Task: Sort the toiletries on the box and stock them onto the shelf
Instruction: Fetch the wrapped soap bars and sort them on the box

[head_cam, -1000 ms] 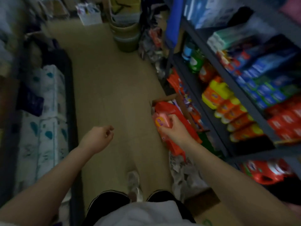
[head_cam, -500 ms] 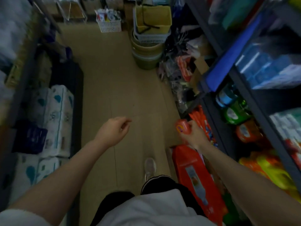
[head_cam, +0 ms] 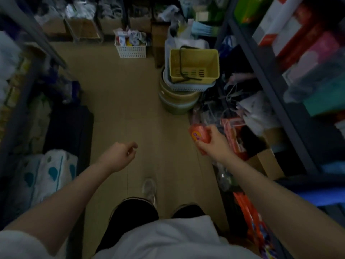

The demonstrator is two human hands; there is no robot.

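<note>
**Aisle view: R hand has orange pack, L hand free**

Narrow stockroom aisle, tan floor (head_cam: 115,101), dim and somewhat blurred. Dark metal shelf (head_cam: 268,75) runs along the right w/ boxed goods in red, pink, teal; labels unreadable.

- Right hand (head_cam: 214,144): fingers and thumb curled round a small orange-red pack (head_cam: 198,134) w/ a yellow/purple label patch. Pack is held in the air over the floor, near the shelf's lower clutter, not touching any of it.
- Left hand (head_cam: 119,156): fingers loosely curled, holds nothing, hangs over mid-aisle, well apart from the right hand.
- Cardboard box (head_cam: 265,161) sits on the floor at the shelf foot, just beyond the right forearm. Contents can't be made out.
- Orange-red packs (head_cam: 252,221) lie at bottom right, beside the right forearm.
- Yellow basket (head_cam: 194,62) w/ black handle sits atop stacked tubs (head_cam: 177,100), farther down the aisle, right side.
- White basket (head_cam: 130,49) w/ small items at far end.
- White wrapped rolls w/ teal print (head_cam: 54,171) stacked on left.
- One pale shoe (head_cam: 149,187) and dark trousers visible below.
</note>
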